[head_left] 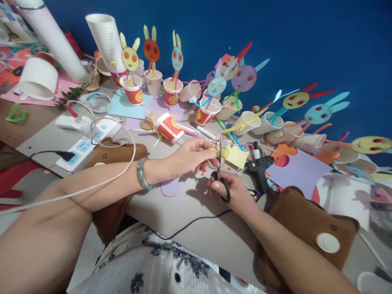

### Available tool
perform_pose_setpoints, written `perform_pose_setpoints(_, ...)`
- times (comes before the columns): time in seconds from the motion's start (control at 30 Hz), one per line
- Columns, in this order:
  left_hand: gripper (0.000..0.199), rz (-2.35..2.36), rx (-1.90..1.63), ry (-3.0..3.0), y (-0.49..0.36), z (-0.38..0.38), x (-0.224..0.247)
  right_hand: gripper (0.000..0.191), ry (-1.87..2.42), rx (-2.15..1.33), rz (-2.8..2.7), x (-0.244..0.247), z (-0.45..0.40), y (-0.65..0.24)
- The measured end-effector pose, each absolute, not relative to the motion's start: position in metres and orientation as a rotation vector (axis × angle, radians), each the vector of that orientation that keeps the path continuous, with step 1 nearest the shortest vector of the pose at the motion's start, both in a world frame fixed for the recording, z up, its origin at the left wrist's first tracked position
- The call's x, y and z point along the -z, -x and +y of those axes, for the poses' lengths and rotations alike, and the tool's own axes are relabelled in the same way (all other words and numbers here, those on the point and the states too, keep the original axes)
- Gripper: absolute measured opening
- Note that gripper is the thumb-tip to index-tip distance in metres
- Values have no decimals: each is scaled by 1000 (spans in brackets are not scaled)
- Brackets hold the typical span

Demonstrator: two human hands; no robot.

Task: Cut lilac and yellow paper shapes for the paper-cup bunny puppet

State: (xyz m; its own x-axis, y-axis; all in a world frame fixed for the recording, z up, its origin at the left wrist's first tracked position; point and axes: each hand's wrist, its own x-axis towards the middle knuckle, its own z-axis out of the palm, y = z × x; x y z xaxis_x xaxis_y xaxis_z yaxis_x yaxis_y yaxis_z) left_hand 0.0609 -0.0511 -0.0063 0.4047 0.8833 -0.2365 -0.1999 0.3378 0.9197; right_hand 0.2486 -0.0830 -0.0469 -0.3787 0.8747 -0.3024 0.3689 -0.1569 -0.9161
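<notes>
My left hand pinches a piece of yellow paper that has round outlines drawn on it. In my right hand is a pair of scissors with black handles, its blades pointing away from me and lying at the paper by my left fingertips. Whether the blades are apart is hard to make out. Just beyond my left hand a red and white paper cup lies on its side. A purple paper disc rests on the table below my left wrist.
A black glue gun lies right of the scissors, its cord crossing the table. Paper cups with rabbit figures line the blue wall. A power strip sits left; brown cushions flank me. Purple paper lies right.
</notes>
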Motion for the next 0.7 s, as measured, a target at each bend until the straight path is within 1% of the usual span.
perform_pose_setpoints(0.17, 15, 887, -824, -961, -61, -51, 6, 61, 1415, -1556, -1679, 48, -83, -249)
perform_pose_setpoints(0.4, 18, 894, -828, -954, -62, -50, 7, 55, 1413, -1533, -1681, 48, -83, -250)
perform_pose_setpoints(0.7, 18, 911, -819, -953, -62, -49, 6, 56, 1424, -1519, -1704, 47, -83, -250)
